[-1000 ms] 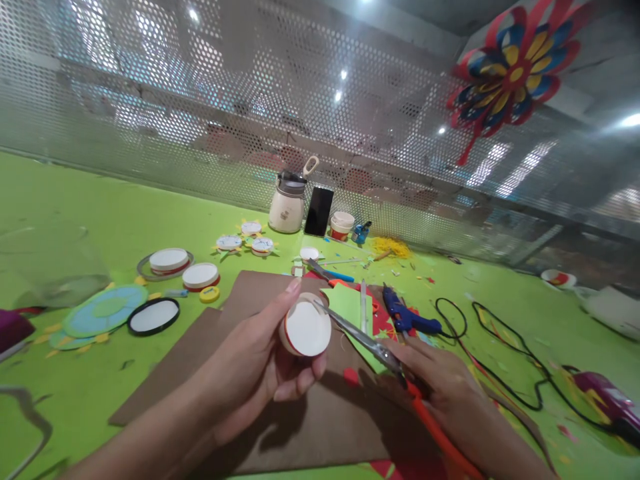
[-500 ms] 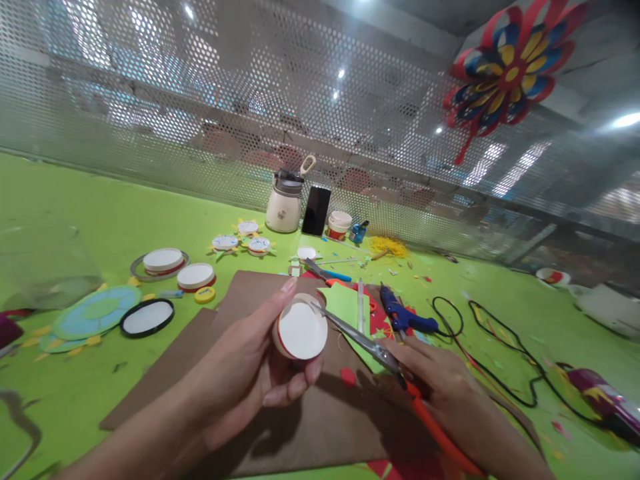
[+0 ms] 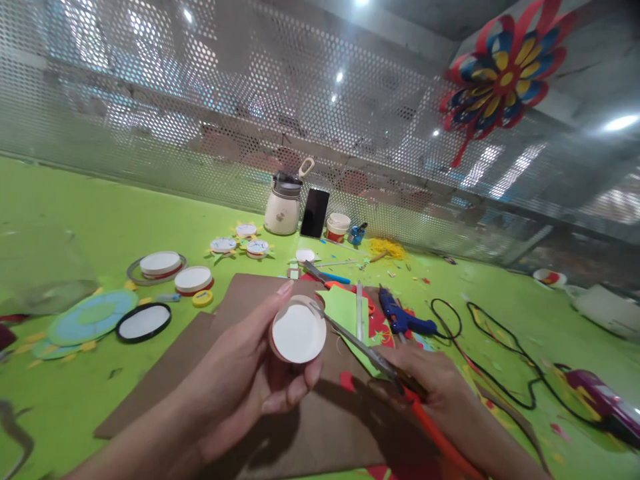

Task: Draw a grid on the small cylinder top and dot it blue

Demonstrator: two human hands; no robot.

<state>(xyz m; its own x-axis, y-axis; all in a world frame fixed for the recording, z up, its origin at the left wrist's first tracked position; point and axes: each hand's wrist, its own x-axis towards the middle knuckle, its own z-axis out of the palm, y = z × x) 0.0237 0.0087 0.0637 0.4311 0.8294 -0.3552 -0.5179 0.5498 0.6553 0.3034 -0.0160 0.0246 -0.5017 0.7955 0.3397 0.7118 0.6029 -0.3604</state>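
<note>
Gripping round white red-rimmed paper disc point(image 3: 299, 331) in left hand point(image 3: 245, 380) | right hand point(image 3: 435, 393) clasping orange-handled scissors point(image 3: 373, 357) | blade tip at rim; best turn disc, take short snips

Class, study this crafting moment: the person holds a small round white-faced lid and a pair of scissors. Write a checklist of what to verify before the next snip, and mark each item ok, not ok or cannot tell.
1. Left hand has a firm grip on the small round white-faced lid with a red rim: ok, thumb and fingers wrap it.
2. Right hand holds the orange-handled metal scissors: ok.
3. Blade tips meet the lid's edge: ok, they touch its upper right rim.
4. Left fingertips away from the blades: cannot tell, the thumb tip sits near the rim.
5. Brown cardboard sheet lies under the work: ok.
6. Blue glue gun and black cable lie away from the hands: ok, on the table beyond.
</note>
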